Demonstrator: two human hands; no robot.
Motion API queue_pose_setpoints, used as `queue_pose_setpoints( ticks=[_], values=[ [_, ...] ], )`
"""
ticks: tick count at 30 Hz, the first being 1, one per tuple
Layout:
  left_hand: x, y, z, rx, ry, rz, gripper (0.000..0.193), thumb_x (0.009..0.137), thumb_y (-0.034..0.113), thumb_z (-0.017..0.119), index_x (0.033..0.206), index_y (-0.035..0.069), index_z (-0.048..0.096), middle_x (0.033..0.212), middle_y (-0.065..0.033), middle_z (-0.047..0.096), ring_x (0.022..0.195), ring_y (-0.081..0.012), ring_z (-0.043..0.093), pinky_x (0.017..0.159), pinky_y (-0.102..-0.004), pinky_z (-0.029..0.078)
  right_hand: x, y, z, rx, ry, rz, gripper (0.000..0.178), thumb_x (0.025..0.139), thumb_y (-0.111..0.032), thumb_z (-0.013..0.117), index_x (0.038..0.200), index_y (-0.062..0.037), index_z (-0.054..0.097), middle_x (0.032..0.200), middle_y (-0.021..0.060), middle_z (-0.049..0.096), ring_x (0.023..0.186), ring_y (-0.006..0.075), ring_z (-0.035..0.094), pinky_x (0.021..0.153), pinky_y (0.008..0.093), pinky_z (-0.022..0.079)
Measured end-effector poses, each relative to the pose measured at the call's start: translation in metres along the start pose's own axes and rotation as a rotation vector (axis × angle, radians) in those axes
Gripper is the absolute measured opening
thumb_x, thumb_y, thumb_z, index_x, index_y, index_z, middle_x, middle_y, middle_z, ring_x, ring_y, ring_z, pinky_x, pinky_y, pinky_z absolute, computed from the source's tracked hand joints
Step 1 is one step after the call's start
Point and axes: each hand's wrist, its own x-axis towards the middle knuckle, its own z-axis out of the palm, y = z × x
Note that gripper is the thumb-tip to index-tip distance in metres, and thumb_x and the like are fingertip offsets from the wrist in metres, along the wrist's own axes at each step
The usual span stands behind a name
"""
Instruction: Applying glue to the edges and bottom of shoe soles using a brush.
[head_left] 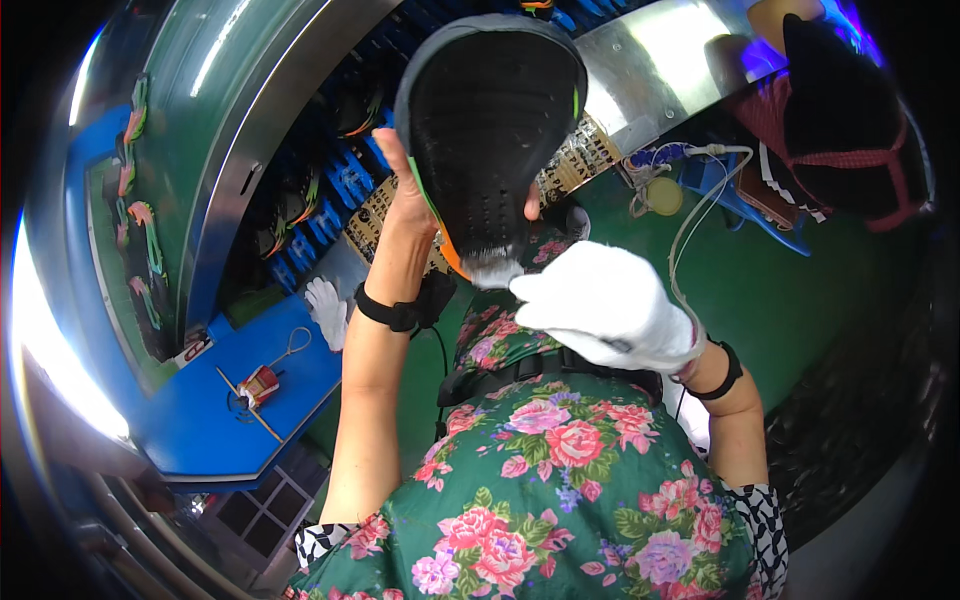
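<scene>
My bare left hand (405, 205) is wrapped round a shoe (490, 120), its thumb along the left edge and a fingertip showing at the right. The shoe's black underside faces me, with a row of small marks down the middle and orange and green along one side. My right hand (605, 305), in a white glove, is closed on a brush (492, 268). Pale bristles touch the narrow, lower end of the shoe. The brush's handle is hidden in the glove.
A blue table (230, 420) at the left bears a white glove (326, 310) and a small red container (260, 388). Behind is a conveyor (390, 215) beside a metal-edged green machine (215, 130). A pale hose (685, 240) hangs at the right, near a blue stool (745, 205).
</scene>
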Motion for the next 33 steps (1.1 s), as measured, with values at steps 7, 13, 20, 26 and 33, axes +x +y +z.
queue_pose_setpoints(
  ticks=[7,13,20,26,33],
  values=[
    [-0.005,-0.005,-0.017,-0.038,-0.071,-0.187,0.122,0.073,0.095,0.04,0.145,-0.003,0.046,0.119,-0.0256,0.067,0.093,-0.0376,0.073,0.079,-0.0498,0.063,0.007,0.006,-0.003,-0.207,-0.103,-0.101,0.025,0.084,-0.016,0.076,0.109,-0.0088,0.075,0.103,0.0081,0.073,0.083,0.0245,0.067,0.068,0.0362,0.055],
    [-0.008,-0.002,-0.019,0.106,0.14,-0.248,0.107,0.083,0.085,0.046,0.146,-0.002,0.047,0.123,-0.021,0.068,0.096,-0.0301,0.075,0.084,-0.0446,0.064,0.01,0.012,-0.009,-0.099,-0.169,-0.121,0.034,0.081,-0.012,0.076,0.115,-0.0102,0.074,0.107,0.0078,0.072,0.082,0.0258,0.067,0.07,0.0359,0.055],
    [-0.004,-0.008,-0.019,-0.168,0.018,-0.234,0.103,0.093,0.083,0.02,0.143,-0.002,0.048,0.113,-0.0215,0.071,0.089,-0.0329,0.076,0.078,-0.0479,0.065,0.022,0.008,-0.033,0.292,0.09,0.164,0.017,0.076,0.003,0.081,0.091,-0.0032,0.077,0.094,0.0115,0.077,0.085,0.0228,0.073,0.077,0.0337,0.057],
    [-0.018,-0.049,0.001,-0.367,0.21,-0.003,0.058,0.11,0.044,0.032,0.136,-0.002,0.056,0.126,-0.0232,0.067,0.113,-0.0345,0.069,0.105,-0.0477,0.054,0.029,0.023,-0.043,-0.003,0.378,0.27,0.021,0.08,0.006,0.077,0.1,0.0004,0.077,0.098,0.0144,0.077,0.088,0.0223,0.073,0.079,0.0323,0.058],
    [-0.04,-0.067,0.014,0.08,0.524,-0.152,0.041,0.108,0.026,0.05,0.142,0.003,0.053,0.14,-0.0178,0.059,0.123,-0.0321,0.062,0.101,-0.0508,0.056,0.033,0.025,-0.05,-0.16,0.153,0.019,0.022,0.077,0.0,0.079,0.099,-0.0037,0.076,0.098,0.0125,0.076,0.081,0.0276,0.07,0.073,0.0373,0.056]
  ],
)
